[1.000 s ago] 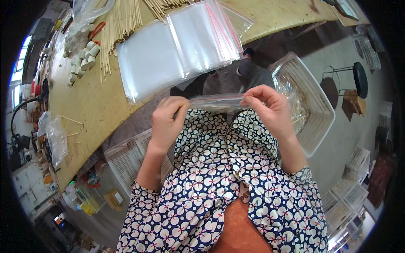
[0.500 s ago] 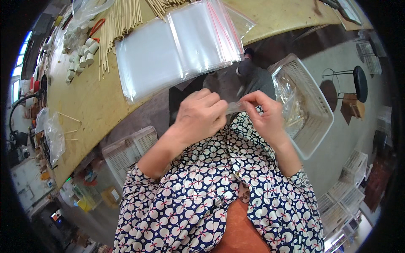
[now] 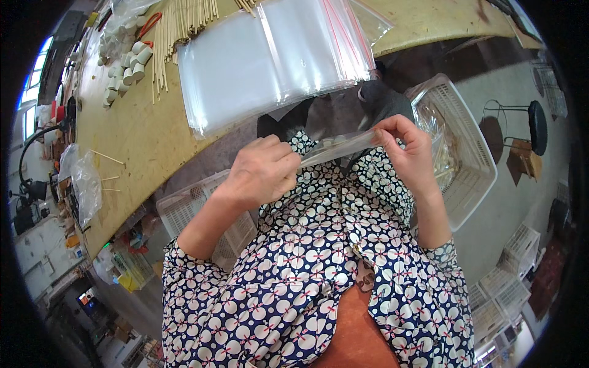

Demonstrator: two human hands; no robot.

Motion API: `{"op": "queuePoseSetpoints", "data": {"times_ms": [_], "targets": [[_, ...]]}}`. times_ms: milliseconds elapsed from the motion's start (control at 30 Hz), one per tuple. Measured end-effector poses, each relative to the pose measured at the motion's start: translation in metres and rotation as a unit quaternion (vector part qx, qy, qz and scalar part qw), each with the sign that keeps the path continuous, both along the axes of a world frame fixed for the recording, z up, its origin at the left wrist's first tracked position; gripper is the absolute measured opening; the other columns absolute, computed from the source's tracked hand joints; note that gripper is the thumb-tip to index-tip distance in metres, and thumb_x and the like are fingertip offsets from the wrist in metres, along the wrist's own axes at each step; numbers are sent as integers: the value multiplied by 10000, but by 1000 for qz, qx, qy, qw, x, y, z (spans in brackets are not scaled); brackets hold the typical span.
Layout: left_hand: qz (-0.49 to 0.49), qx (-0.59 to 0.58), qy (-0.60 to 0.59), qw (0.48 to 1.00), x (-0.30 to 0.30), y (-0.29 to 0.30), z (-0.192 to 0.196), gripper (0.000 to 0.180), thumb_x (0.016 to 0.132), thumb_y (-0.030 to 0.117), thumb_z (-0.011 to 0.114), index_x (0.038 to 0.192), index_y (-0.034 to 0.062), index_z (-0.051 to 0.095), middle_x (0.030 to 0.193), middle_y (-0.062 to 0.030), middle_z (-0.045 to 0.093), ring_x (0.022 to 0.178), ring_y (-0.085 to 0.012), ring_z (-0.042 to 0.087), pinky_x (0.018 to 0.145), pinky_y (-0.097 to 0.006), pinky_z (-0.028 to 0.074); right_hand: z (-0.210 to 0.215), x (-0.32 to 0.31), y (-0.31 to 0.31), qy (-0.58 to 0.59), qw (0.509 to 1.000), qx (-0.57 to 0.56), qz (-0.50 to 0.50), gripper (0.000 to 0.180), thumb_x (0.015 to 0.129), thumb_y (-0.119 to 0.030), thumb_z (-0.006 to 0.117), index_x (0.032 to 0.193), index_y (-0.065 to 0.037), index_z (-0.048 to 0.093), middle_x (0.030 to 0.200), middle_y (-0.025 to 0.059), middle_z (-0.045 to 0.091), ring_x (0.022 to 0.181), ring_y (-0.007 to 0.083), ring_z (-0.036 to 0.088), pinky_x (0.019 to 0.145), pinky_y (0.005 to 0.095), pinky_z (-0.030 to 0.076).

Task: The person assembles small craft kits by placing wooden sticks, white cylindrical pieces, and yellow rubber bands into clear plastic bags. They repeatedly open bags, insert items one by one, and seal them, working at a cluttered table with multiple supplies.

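Observation:
A clear plastic bag [image 3: 343, 148] is stretched between my two hands above my lap. My left hand [image 3: 262, 172] is closed like a fist round one end. My right hand [image 3: 405, 147] pinches the other end between thumb and fingers. Just beyond them, a stack of flat clear plastic bags [image 3: 245, 76] with red strips near the right side overhangs the table edge. Whether anything lies inside the held bag is hard to make out.
Thin wooden sticks [image 3: 190, 18] and white cylindrical pieces [image 3: 127, 70] lie on the yellowish table [image 3: 138, 147]. A white plastic basket [image 3: 475, 165] holding filled clear bags stands at right. Another pale basket [image 3: 211, 211] is below the table at left. A black stool [image 3: 537, 127] stands farther right.
My hands have moved apart, the left one leftward and the right one slightly right and up. More of the plastic bag now shows, pulled out between them.

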State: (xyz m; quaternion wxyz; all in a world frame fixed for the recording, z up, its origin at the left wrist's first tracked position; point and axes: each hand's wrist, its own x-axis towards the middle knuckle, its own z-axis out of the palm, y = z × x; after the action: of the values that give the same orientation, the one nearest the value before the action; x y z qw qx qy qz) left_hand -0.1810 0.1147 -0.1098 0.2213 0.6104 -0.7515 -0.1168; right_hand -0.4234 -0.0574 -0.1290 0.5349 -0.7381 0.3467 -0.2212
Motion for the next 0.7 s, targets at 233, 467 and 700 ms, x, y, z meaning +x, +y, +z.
{"op": "queuePoseSetpoints", "data": {"times_ms": [233, 467, 700], "targets": [[38, 33, 81, 995, 9, 1, -3, 117, 766, 45, 689, 744, 53, 574, 728, -91, 561, 695, -291, 563, 629, -406, 482, 4, 8, -7, -30, 1000, -7, -4, 52, 970, -29, 661, 973, 17, 685, 835, 62, 729, 780, 112, 702, 713, 255, 540], [21, -85, 50, 995, -6, 2, 8, 224, 838, 172, 807, 734, 84, 629, 671, -41, 592, 612, -224, 581, 539, -341, 499, 30, -30, -8, -60, 993, -16, -97, 60, 1003, -45, 623, 1031, -17, 668, 945, 25, 686, 858, 98, 649, 781, 240, 517], [221, -205, 52, 952, 43, -19, 45, 99, 858, 66, 767, 832, 57, 671, 737, -79, 622, 656, -273, 598, 604, -359, 496, -5, -193, -88, 59, 946, -162, -276, 126, 1055, -105, 575, 1097, -19, 656, 961, -3, 638, 880, 84, 582, 809, 246, 481]]}}
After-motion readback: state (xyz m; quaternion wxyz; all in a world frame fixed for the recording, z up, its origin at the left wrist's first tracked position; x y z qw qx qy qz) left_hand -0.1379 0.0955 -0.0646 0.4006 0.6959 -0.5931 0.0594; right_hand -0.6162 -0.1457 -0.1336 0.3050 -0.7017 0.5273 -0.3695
